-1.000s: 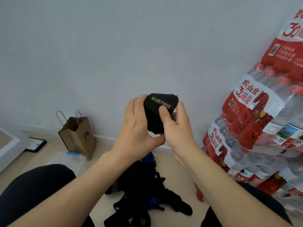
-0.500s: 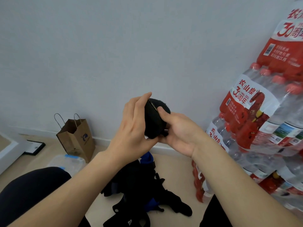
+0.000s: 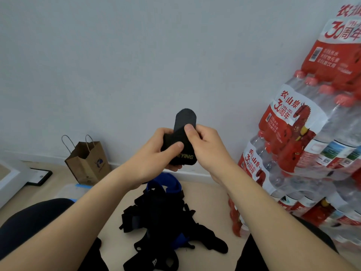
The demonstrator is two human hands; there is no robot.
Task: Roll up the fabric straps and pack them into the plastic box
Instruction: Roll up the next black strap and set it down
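Note:
A rolled black fabric strap (image 3: 183, 151) with yellow lettering is held up in front of the wall, between both hands. My left hand (image 3: 156, 153) grips the roll from the left, thumb laid across its front. My right hand (image 3: 207, 147) pinches the strap's loose rounded tab (image 3: 185, 119), which sticks up above the roll. On the floor between my knees lies a heap of black and blue straps (image 3: 166, 222). The clear plastic box (image 3: 67, 190) with a blue clip sits on the floor at the left, mostly hidden behind my left forearm.
A brown paper bag (image 3: 88, 163) stands against the wall at the left. Stacked packs of water bottles (image 3: 304, 153) with red labels fill the right side. A white unit (image 3: 9, 178) and a dark flat frame (image 3: 40, 176) lie at the far left.
The roll has been turned, so its lettering sits at the bottom. The rounded tab end has come free and stands up. Both hands have dropped slightly.

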